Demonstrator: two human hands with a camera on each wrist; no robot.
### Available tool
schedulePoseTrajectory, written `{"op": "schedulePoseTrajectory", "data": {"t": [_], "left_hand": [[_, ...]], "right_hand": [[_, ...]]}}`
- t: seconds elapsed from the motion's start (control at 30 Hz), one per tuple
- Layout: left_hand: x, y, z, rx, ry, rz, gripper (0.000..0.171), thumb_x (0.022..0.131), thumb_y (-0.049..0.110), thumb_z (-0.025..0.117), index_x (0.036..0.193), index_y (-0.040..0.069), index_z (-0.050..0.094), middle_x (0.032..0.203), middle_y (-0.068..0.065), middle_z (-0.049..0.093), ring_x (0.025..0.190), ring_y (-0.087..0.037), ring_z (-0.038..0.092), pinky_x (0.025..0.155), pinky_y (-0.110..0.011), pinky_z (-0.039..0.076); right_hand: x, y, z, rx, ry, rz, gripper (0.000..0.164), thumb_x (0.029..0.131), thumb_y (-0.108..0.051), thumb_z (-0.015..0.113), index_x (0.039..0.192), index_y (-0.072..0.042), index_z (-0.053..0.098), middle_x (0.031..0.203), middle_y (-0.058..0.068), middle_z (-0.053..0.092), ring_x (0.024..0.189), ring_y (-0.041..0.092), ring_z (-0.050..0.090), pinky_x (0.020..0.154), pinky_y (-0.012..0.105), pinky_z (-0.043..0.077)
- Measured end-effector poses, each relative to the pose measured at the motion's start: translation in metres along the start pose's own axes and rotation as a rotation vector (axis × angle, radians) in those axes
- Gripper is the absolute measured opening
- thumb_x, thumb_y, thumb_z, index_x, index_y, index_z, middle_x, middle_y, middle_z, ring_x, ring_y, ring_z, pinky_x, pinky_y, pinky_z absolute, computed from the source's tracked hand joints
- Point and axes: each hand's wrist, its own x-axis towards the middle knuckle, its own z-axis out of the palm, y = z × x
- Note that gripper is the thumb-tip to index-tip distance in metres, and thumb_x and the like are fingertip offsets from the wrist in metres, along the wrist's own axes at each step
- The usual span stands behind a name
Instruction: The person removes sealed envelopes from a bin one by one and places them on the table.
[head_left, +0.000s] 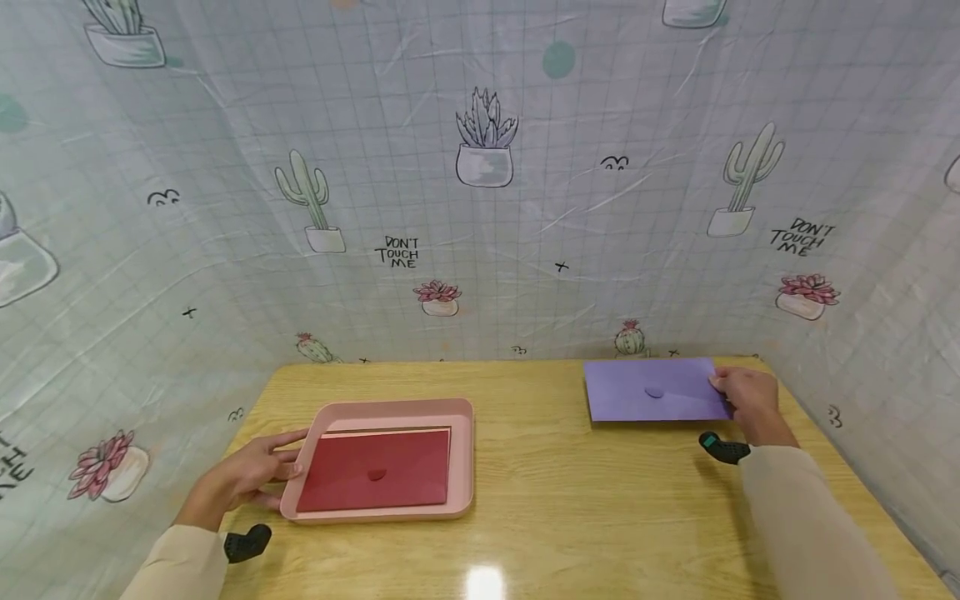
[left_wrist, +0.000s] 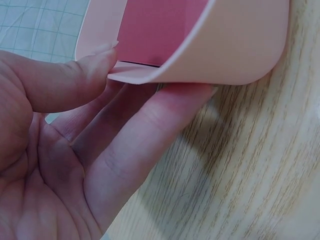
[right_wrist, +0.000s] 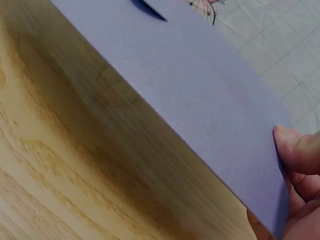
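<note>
A pink tray (head_left: 397,408) is at the left of the table, and a red envelope (head_left: 375,493) with a small rounded flap lies in it. Thin edges along the envelope's far side hint at more underneath, mostly hidden. My left hand (head_left: 253,468) grips the tray's left side; in the left wrist view the thumb is on the rim and fingers reach below the tray (left_wrist: 240,45). At the far right, my right hand (head_left: 752,396) pinches the right edge of a purple envelope (head_left: 618,393). The envelope (right_wrist: 190,95) is held above the wood, with shadow beneath it.
The wooden table (head_left: 532,492) stretches between the tray and the purple envelope. Behind and at both sides hangs a cactus-patterned sheet (head_left: 540,225). Black wrist devices show at the left (head_left: 247,543) and right wrists.
</note>
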Motion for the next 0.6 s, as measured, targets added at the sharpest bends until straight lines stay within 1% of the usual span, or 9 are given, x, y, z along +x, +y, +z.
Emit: {"op": "schedulePoseTrajectory", "data": {"t": [0.07, 0.13, 0.27, 0.3, 0.43, 0.5, 0.53, 0.57, 0.6], "left_hand": [[0.0, 0.0, 0.0, 0.002, 0.001, -0.001, 0.077, 0.104, 0.01, 0.061, 0.167, 0.007, 0.018, 0.162, -0.033, 0.033, 0.111, -0.031, 0.074, 0.074, -0.046, 0.065], [0.0, 0.0, 0.0, -0.004, 0.001, 0.001, 0.077, 0.103, 0.009, 0.062, 0.167, 0.007, 0.018, 0.162, -0.033, 0.033, 0.111, -0.031, 0.074, 0.074, -0.046, 0.065], [0.001, -0.002, -0.001, -0.01, -0.004, 0.006, 0.077, 0.103, 0.008, 0.062, 0.167, 0.008, 0.019, 0.162, -0.033, 0.034, 0.11, -0.031, 0.074, 0.074, -0.047, 0.065], [0.001, -0.002, -0.001, -0.009, -0.003, 0.005, 0.077, 0.103, 0.008, 0.062, 0.167, 0.008, 0.019, 0.162, -0.033, 0.034, 0.11, -0.031, 0.074, 0.073, -0.046, 0.065], [0.0, -0.003, -0.003, -0.01, -0.006, 0.005, 0.078, 0.103, 0.008, 0.062, 0.167, 0.008, 0.019, 0.161, -0.033, 0.035, 0.109, -0.031, 0.074, 0.073, -0.047, 0.065], [-0.001, -0.004, -0.003, -0.01, -0.007, 0.005, 0.077, 0.103, 0.008, 0.062, 0.167, 0.008, 0.019, 0.162, -0.033, 0.035, 0.109, -0.031, 0.074, 0.073, -0.047, 0.065], [-0.001, -0.004, -0.004, -0.01, -0.008, 0.005, 0.078, 0.103, 0.008, 0.062, 0.167, 0.008, 0.019, 0.162, -0.033, 0.034, 0.109, -0.031, 0.074, 0.073, -0.047, 0.065], [-0.001, -0.004, -0.004, -0.008, -0.006, 0.005, 0.077, 0.103, 0.008, 0.062, 0.167, 0.008, 0.019, 0.162, -0.033, 0.034, 0.109, -0.031, 0.074, 0.073, -0.047, 0.065], [-0.001, -0.004, -0.004, -0.007, -0.005, 0.004, 0.077, 0.103, 0.008, 0.062, 0.167, 0.008, 0.019, 0.162, -0.033, 0.034, 0.109, -0.031, 0.074, 0.072, -0.046, 0.065]], "right_hand": [[0.001, 0.001, 0.001, 0.017, 0.0, 0.008, 0.049, 0.101, -0.02, 0.065, 0.148, -0.005, 0.059, 0.151, 0.014, 0.05, 0.103, 0.006, 0.053, 0.076, 0.02, 0.048], [0.002, 0.002, 0.001, 0.02, -0.003, 0.022, 0.052, 0.101, -0.021, 0.064, 0.151, -0.006, 0.056, 0.155, 0.013, 0.048, 0.11, 0.008, 0.054, 0.082, 0.022, 0.048], [0.002, 0.005, 0.0, 0.043, -0.008, 0.046, 0.054, 0.101, -0.022, 0.064, 0.153, -0.007, 0.054, 0.156, 0.011, 0.047, 0.122, 0.015, 0.053, 0.098, 0.032, 0.049], [0.002, 0.006, 0.0, 0.054, -0.007, 0.052, 0.052, 0.101, -0.022, 0.065, 0.151, -0.009, 0.057, 0.151, 0.009, 0.051, 0.12, 0.014, 0.053, 0.099, 0.033, 0.048], [0.001, 0.007, 0.001, 0.075, -0.002, 0.064, 0.052, 0.102, -0.022, 0.065, 0.151, -0.009, 0.056, 0.148, 0.01, 0.052, 0.121, 0.015, 0.053, 0.108, 0.039, 0.046], [0.001, 0.008, 0.003, 0.074, 0.002, 0.064, 0.053, 0.102, -0.022, 0.064, 0.153, -0.009, 0.054, 0.147, 0.009, 0.052, 0.121, 0.014, 0.053, 0.107, 0.038, 0.046], [0.001, 0.009, 0.003, 0.067, 0.001, 0.063, 0.055, 0.103, -0.022, 0.063, 0.155, -0.008, 0.051, 0.151, 0.009, 0.05, 0.124, 0.015, 0.052, 0.108, 0.038, 0.046], [0.002, 0.01, 0.003, 0.065, 0.001, 0.063, 0.055, 0.103, -0.023, 0.063, 0.154, -0.009, 0.052, 0.149, 0.008, 0.051, 0.123, 0.013, 0.052, 0.107, 0.036, 0.047], [0.002, 0.011, 0.003, 0.06, 0.004, 0.061, 0.053, 0.102, -0.023, 0.064, 0.153, -0.01, 0.054, 0.146, 0.006, 0.053, 0.12, 0.012, 0.053, 0.103, 0.034, 0.048]]}}
